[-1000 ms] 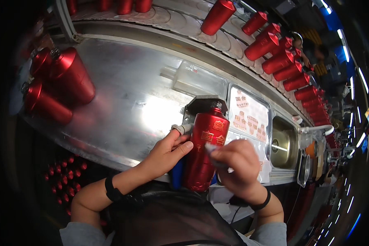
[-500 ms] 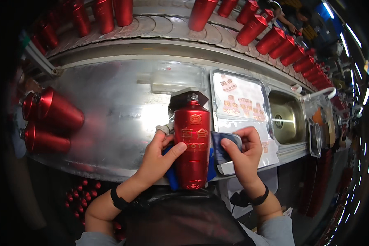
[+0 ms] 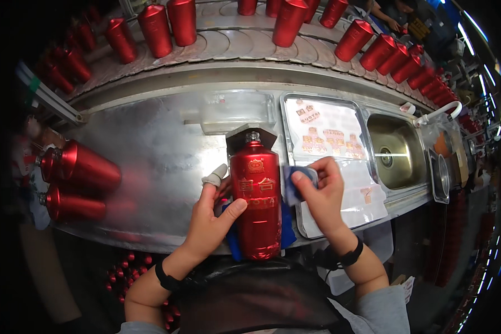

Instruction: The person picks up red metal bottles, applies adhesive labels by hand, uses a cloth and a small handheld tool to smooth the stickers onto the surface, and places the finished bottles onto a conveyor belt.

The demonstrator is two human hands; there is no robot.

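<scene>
In head view, the red metallic bottle (image 3: pixel 257 220) is near centre, its neck to twelve o'clock; at nine o'clock the left hand (image 3: pixel 209 219) is spread, thumb touching it; at three o'clock the right hand (image 3: pixel 324 199) pinches a blue pad (image 3: pixel 290 190)

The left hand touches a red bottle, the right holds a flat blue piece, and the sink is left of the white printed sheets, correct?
Not quite: the head view shows the sink right of the white printed sheets, not left. The left hand does touch a red bottle, and the right hand holds a flat blue piece.
</scene>
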